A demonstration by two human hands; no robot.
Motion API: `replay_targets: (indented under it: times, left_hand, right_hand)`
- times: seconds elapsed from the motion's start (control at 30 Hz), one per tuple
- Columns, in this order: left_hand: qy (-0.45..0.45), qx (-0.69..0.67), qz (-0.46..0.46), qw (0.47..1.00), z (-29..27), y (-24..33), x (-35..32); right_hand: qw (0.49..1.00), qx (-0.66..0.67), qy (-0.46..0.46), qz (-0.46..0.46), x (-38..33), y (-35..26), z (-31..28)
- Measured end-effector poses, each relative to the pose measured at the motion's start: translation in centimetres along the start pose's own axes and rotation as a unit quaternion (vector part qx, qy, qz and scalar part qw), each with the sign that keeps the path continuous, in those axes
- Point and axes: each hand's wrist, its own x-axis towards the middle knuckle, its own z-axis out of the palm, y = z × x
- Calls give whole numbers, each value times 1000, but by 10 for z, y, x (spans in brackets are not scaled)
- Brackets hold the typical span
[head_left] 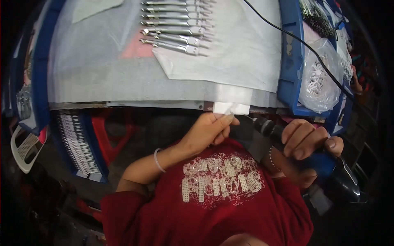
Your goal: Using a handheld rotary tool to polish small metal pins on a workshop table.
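Observation:
My left hand is closed in a pinch at the table's front edge, its thumb and forefinger over a small white block. Whatever small piece sits between those fingertips is too hidden to name. My right hand wraps round a black and blue electric screwdriver, held roughly level with its nose toward the left. The thin bit ends close beside my left fingertips and the white block; I cannot tell whether it touches anything.
Several slim shiny metal tools lie in a row on a white cloth. A blue tray at right holds a clear bag of small metal parts. A black cord crosses it. Left below, another blue tray holds metal pieces.

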Motion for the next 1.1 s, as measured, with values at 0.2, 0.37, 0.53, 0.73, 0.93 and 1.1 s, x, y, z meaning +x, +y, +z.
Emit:
replay_targets:
  times: [0.2, 0.37, 0.53, 0.73, 0.93, 1.1]
  left_hand:
    - [-97, 185, -3, 978, -15, 4, -24]
    - [21, 378, 217, 900, -21, 73, -80]
    - [227, 454, 388, 769, -94, 184, -84]
    - [244, 616, 290, 690, -202, 303, -59]
    - [189, 634, 134, 738, -212, 328, -41]
    - [184, 628, 127, 746, -212, 327, -41]
  right_hand:
    - [992, -20, 114, -57, -27, 13, -19]
    - [992, -19, 117, -51, -33, 15, -24]
    - [995, 12, 91, -39, -36, 15, -19]
    - [992, -44, 122, -10, -41, 15, -6]
    - [991, -43, 126, -1, -43, 15, -8]
    - [991, -44, 124, 21, -32, 12, -1]
